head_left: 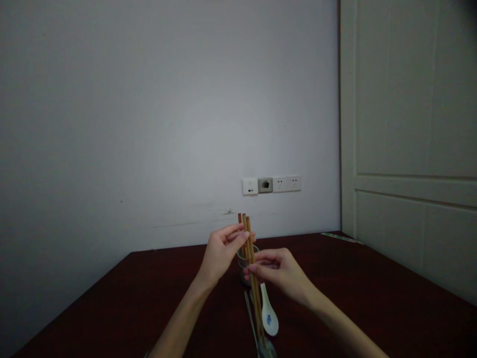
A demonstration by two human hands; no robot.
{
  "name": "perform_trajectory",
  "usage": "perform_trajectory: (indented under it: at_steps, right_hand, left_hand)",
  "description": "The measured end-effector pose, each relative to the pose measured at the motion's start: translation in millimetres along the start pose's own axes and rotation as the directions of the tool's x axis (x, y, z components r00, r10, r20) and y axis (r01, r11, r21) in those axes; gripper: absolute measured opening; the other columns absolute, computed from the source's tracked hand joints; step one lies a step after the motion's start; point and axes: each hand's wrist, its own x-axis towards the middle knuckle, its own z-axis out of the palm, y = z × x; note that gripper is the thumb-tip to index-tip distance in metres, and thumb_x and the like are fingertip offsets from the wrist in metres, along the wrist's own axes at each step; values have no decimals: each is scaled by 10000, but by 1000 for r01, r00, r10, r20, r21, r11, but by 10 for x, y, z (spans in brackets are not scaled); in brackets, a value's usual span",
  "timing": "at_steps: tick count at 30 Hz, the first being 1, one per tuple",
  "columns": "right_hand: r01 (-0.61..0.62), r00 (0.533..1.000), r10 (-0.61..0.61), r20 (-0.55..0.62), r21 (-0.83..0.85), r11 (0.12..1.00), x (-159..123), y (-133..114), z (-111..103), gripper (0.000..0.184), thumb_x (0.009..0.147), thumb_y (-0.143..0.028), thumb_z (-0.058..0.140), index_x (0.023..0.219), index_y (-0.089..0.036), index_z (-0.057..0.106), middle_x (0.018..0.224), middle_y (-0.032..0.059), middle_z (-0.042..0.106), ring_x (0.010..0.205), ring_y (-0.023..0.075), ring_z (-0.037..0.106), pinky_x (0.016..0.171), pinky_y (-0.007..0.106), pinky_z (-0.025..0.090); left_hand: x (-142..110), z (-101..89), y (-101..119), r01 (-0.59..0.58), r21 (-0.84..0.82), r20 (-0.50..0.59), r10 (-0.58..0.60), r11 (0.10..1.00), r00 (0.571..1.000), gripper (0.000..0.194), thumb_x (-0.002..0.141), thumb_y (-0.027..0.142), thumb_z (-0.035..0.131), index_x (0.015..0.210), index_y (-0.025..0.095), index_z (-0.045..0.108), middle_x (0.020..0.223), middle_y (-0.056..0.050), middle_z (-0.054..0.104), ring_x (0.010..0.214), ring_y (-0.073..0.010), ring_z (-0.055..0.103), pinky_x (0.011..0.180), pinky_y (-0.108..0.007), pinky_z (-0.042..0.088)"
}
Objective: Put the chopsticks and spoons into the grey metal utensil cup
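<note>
My left hand (221, 248) is closed around the upper part of several wooden chopsticks (257, 303), with thumb and fingers pinching near their tops. Lower down, my right hand (278, 268) pinches the same chopsticks at about mid-length. They slant slightly, their lower ends coming toward me. Just behind them stands a clear glass (241, 258), partly hidden by my hands; other sticks seem to rise at its mouth. In front lies a white ceramic spoon (270, 320) with a blue mark. Beside it are a thin metal rod (250, 314) and, at the bottom edge, a metal spoon bowl (267, 349).
The dark red-brown table (156, 298) reaches back to a pale wall. Wall sockets (279, 184) sit above the table's far edge. A panelled white door or cabinet (413, 149) borders the right side. A flat printed strip (341, 237) lies at the back right.
</note>
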Motion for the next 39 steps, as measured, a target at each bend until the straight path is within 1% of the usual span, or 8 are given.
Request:
perform_trajectory:
  at_steps: [3, 7, 15, 22, 27, 33, 39]
  right_hand:
    - [-16, 1000, 16, 4, 21, 1000, 12, 32, -5, 348, 587, -411, 693, 757, -109, 663, 737, 96, 681, 707, 203, 644, 671, 313, 499]
    - [-30, 999, 29, 21, 31, 999, 22, 68, -30, 334, 601, -389, 694, 786, -112, 664, 783, 99, 682, 724, 202, 646, 676, 315, 506]
    - [-25, 999, 24, 48, 20, 999, 35, 111, -55, 377, 620, -417, 673, 848, -116, 670, 827, 113, 676, 759, 217, 644, 704, 346, 506]
    - [-21, 999, 21, 36, 3, 1000, 43, 126, -51, 381, 627, -401, 675, 874, -110, 662, 859, 122, 675, 778, 226, 643, 708, 348, 505]
    - [-12, 1000, 13, 23, -25, 1000, 57, 136, -53, 390, 614, -427, 675, 854, -121, 666, 823, 102, 679, 764, 219, 641, 669, 320, 509]
    - [9, 999, -11, -30, -69, 998, 59, 98, -20, 344, 597, -409, 691, 787, -124, 663, 745, 71, 675, 691, 190, 638, 587, 264, 498]
    - [26, 998, -30, -63, -57, 998, 84, 122, -10, 299, 564, -371, 718, 719, -127, 642, 671, 33, 655, 619, 161, 627, 561, 250, 495]
  left_hand:
    - [-13, -3, 29, 43, -52, 7, -43, 998, 999, 372, 676, 329, 642, 942, 78, 573, 826, -120, 677, 720, -208, 645, 712, -347, 512]
    - [-26, 1, 36, 69, -61, 9, -69, 996, 998, 328, 663, 327, 656, 871, 83, 585, 835, -125, 677, 708, -208, 648, 673, -332, 524]
    - [-33, 3, 11, 74, -74, -11, -75, 995, 997, 335, 647, 331, 670, 852, 81, 585, 796, -121, 677, 693, -206, 647, 647, -317, 525]
    - [-33, 17, -11, 69, -94, -16, -71, 993, 997, 308, 643, 323, 673, 819, 86, 584, 773, -113, 678, 687, -211, 647, 619, -312, 528]
    - [-30, 15, -37, 85, -106, -11, -87, 991, 996, 316, 624, 323, 688, 809, 91, 579, 751, -104, 677, 677, -208, 646, 609, -309, 528]
    - [-40, 17, -29, 92, -109, -12, -94, 990, 995, 303, 618, 317, 688, 795, 92, 588, 761, -104, 676, 683, -207, 644, 626, -316, 526]
    - [-46, 22, -19, 103, -112, -14, -105, 988, 994, 308, 621, 302, 688, 811, 82, 587, 745, -103, 673, 684, -211, 644, 641, -327, 525]
